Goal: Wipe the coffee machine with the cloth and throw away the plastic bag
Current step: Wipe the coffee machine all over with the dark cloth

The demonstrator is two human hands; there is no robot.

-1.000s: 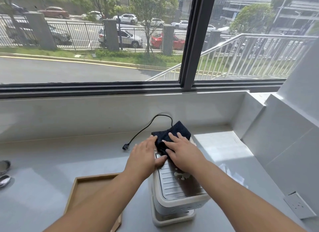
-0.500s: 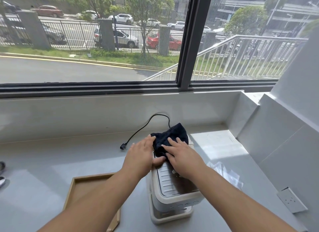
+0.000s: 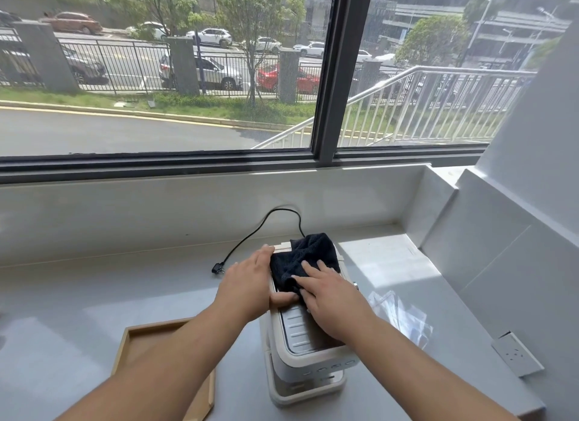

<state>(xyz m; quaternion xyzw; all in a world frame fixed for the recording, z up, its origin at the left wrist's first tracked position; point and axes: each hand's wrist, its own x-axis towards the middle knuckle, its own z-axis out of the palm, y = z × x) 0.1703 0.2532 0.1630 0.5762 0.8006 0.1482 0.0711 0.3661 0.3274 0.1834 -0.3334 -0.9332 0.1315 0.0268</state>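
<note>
Two bare hands rest on the coffee machine (image 3: 308, 354), a cream-white box with a ribbed metal plate on top and a row of small buttons on its near face. It stands on the grey table (image 3: 94, 295), right of centre. Its long axis runs from the person toward the window, with the button face turned to the person and the back end toward the sill.

The cloth (image 3: 305, 257) is dark navy, ribbed and bunched. It lies on the far half of the machine's top, with a peak rising at the back edge. The right grip (image 3: 332, 298) lies flat on the near part of the cloth, fingers straight and spread and pointing away toward the window; it presses down and clasps nothing. The left grip (image 3: 247, 282) sits against the machine's upper left edge, fingers stretched forward and the thumb laid across the metal plate just beside the cloth; it too is uncurled.

The plastic bag (image 3: 398, 314), clear and crumpled, lies flat on the table just right of the machine. A black power cord (image 3: 250, 235) loops from behind the machine to a plug (image 3: 216, 268) lying on the table to the left. A wooden tray (image 3: 131, 348) lies near the left forearm, and a wall socket (image 3: 517, 358) sits at far right.
</note>
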